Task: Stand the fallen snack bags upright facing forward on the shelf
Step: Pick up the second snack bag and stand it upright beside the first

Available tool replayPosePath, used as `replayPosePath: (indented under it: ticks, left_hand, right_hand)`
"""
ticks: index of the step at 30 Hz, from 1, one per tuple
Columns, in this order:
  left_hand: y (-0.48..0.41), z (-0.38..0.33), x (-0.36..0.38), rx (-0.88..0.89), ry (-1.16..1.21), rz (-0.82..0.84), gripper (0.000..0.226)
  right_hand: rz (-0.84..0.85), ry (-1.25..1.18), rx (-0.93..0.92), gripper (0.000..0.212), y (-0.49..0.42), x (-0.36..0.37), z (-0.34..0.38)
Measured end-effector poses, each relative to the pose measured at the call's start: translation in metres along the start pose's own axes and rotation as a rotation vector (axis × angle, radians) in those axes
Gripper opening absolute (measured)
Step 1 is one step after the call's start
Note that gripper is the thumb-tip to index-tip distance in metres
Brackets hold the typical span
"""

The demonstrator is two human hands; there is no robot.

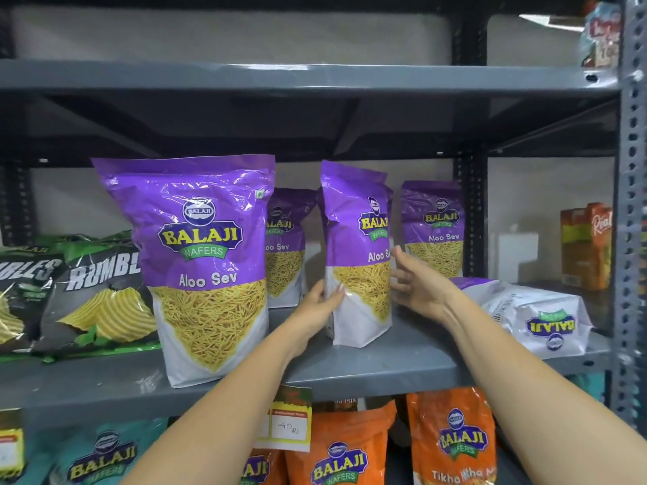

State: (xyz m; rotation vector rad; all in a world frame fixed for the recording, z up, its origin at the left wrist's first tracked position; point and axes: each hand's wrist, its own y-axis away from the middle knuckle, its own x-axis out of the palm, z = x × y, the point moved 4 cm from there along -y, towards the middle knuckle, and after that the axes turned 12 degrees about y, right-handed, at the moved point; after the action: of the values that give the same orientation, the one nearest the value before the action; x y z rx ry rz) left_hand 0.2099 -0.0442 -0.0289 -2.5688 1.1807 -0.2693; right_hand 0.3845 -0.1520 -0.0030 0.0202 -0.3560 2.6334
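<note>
On the grey middle shelf (367, 365) a purple Aloo Sev bag (359, 260) stands upright, turned slightly to the left. My left hand (324, 302) grips its lower left edge. My right hand (420, 281) rests flat against its right side with the fingers spread. A larger Aloo Sev bag (206, 264) stands upright at the front left, facing forward. Two more purple bags (285, 246) (434, 229) stand upright at the back. One purple and white bag (532, 316) lies fallen on its side at the right, its logo upside down.
Dark green Rumbles chip bags (94, 295) lie at the left of the same shelf. Orange juice cartons (584, 250) stand at the far right by the perforated upright post (630, 204). Orange and teal Balaji bags (451, 439) fill the shelf below, behind a yellow price tag (289, 428).
</note>
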Motion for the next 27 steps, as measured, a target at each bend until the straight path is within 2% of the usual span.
replayPosePath:
  ticks: [1,2,4,6,9,13,17,22,24,27]
  left_hand:
    - [-0.001,0.000,-0.002,-0.037,0.020,0.010,0.007]
    - [-0.003,0.000,-0.003,-0.065,0.041,0.015,0.009]
    - [-0.006,0.002,-0.005,-0.075,0.072,-0.012,0.016]
    - [-0.009,0.004,-0.009,-0.044,0.086,-0.135,0.029]
    - [-0.008,0.006,-0.015,-0.047,0.024,-0.304,0.034]
    - [-0.008,0.008,-0.013,-0.111,0.030,-0.332,0.031]
    - [-0.004,-0.007,-0.004,0.045,0.142,-0.275,0.040]
    - [0.004,-0.017,0.008,0.099,0.098,-0.149,0.046]
    - [0.008,-0.018,0.008,0.075,0.037,-0.153,0.056]
    - [0.010,-0.018,0.006,0.058,0.006,-0.148,0.060]
  right_hand:
    - [0.029,-0.022,-0.006,0.010,0.000,0.002,-0.002]
    - [0.050,-0.011,-0.002,0.014,0.002,0.004,-0.004]
    - [0.038,0.100,0.013,0.038,0.005,0.007,-0.006]
    - [-0.025,0.210,0.017,0.064,0.006,0.007,-0.006]
    - [-0.056,0.280,0.013,0.084,0.007,0.007,-0.007]
    - [-0.090,0.314,-0.005,0.092,0.011,0.009,-0.010]
    - [-0.086,0.357,0.002,0.101,0.016,0.013,-0.008]
    - [0.068,0.412,0.030,0.091,0.019,0.020,-0.013]
    - [0.070,0.420,0.030,0.090,0.020,0.023,-0.014]
    - [0.037,0.430,0.027,0.093,0.024,0.025,-0.015]
